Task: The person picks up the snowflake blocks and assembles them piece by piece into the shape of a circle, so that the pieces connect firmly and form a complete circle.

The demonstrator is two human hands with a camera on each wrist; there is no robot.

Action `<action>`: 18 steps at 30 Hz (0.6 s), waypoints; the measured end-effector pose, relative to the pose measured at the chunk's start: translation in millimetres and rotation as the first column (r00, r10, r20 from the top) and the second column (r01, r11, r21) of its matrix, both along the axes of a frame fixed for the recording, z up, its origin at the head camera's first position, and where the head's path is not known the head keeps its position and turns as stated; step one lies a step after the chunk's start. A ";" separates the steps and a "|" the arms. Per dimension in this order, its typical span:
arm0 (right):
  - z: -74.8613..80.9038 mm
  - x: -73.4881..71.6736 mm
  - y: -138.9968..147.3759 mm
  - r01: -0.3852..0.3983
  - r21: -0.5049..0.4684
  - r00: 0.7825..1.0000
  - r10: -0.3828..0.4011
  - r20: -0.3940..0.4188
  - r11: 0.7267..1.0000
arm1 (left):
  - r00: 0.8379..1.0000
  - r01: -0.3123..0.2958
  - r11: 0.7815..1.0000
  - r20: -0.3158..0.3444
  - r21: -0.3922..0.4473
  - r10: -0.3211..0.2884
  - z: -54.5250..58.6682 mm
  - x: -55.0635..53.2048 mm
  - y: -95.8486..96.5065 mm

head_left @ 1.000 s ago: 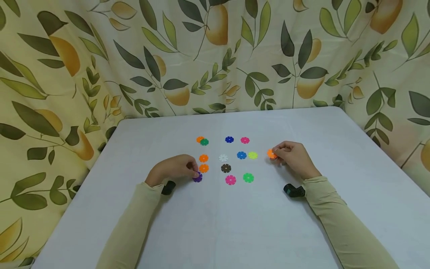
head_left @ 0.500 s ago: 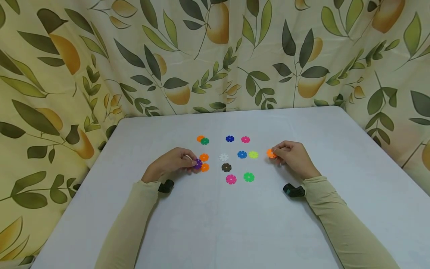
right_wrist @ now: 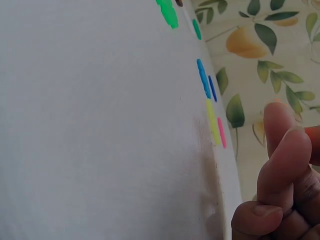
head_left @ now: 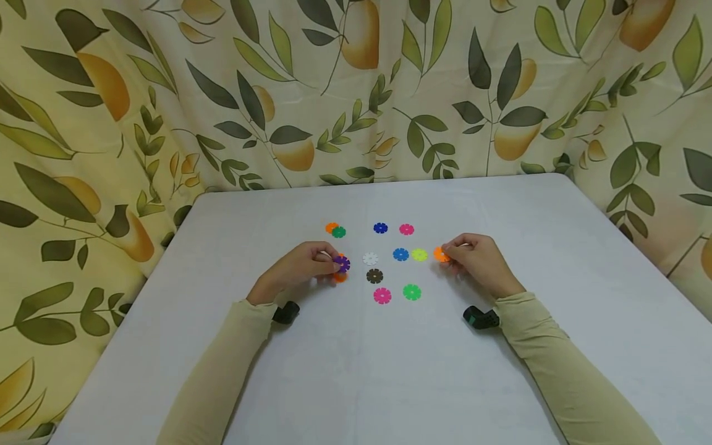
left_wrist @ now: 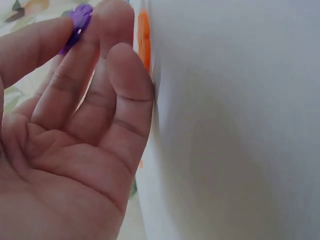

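Between thumb and fingertips my left hand (head_left: pixel 303 269) pinches a purple notched disc (head_left: pixel 342 264), a flower-shaped plastic piece. In the left wrist view the purple disc (left_wrist: pixel 81 22) is held above the table, and an orange disc (left_wrist: pixel 144 40) lies just past the fingers. Two orange discs on the table are partly covered by that hand and its disc; the lower orange disc (head_left: pixel 340 279) peeks out. On the right, my right hand (head_left: pixel 481 262) pinches another orange disc (head_left: pixel 440 254), right of a yellow disc (head_left: pixel 419 254).
On the white table (head_left: pixel 361 371) lie a white disc (head_left: pixel 370 259), a brown disc (head_left: pixel 375 276), a blue disc (head_left: pixel 400 254), a pink disc (head_left: pixel 382 296) and a light green disc (head_left: pixel 412 292). Farther back, a dark green disc (head_left: pixel 339 232) overlaps an orange one. A patterned curtain (head_left: pixel 356 93) hangs behind.
The left hand has lifted the purple disc from below the orange discs and carried it away from the body and rightward, over them. The right hand has shifted slightly left with its orange disc.
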State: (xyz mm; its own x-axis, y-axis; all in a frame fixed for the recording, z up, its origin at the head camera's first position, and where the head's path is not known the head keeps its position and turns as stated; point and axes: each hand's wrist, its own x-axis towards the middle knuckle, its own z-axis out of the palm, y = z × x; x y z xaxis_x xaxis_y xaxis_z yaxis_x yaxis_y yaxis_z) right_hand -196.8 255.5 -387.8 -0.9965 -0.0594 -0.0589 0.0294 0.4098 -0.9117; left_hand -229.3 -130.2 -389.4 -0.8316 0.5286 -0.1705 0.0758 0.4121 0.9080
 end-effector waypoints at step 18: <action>3.6 15.4 -35.3 -0.071 -0.020 0.997 0.071 -0.005 0.997 | 1.000 0.005 0.996 -0.027 0.087 -0.003 1.1 15.1 39.1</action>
